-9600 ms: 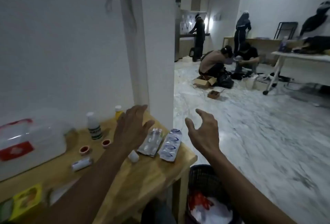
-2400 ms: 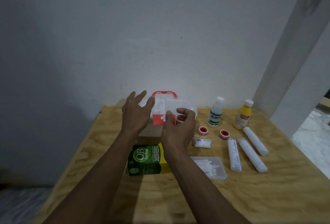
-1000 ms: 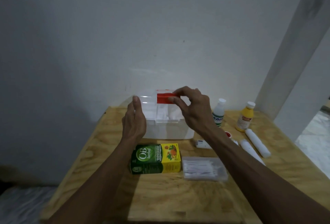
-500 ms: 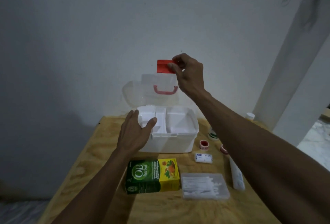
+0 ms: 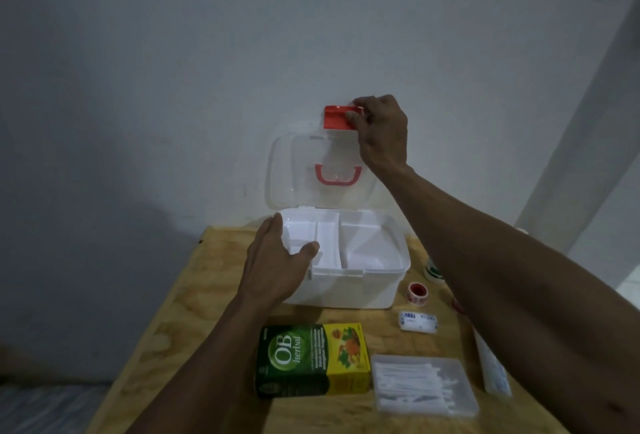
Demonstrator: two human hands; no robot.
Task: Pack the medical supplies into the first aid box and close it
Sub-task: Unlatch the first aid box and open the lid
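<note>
The white first aid box point(image 5: 349, 290) stands open on the wooden table point(image 5: 180, 322), its clear lid point(image 5: 294, 170) with a red handle tipped up against the wall. My right hand point(image 5: 381, 128) pinches the red latch point(image 5: 337, 117) at the lid's top edge. My left hand point(image 5: 275, 267) rests on the box's front left rim, thumb inside over the white divided tray point(image 5: 360, 246). In front lie a green and yellow OB herbal carton point(image 5: 311, 359), a clear case of cotton swabs point(image 5: 424, 385), a small bandage roll point(image 5: 418, 321) and a red tape roll point(image 5: 417, 292).
A white bottle point(image 5: 431, 269) and a long wrapped bandage point(image 5: 493, 369) show partly behind my right forearm. A plain wall stands directly behind the table, a pillar at the right. The table's left edge drops off beside the box.
Over the last second my right hand has swung the lid from nearly shut to fully upright by its red latch. My left hand has stayed on the box's left rim.
</note>
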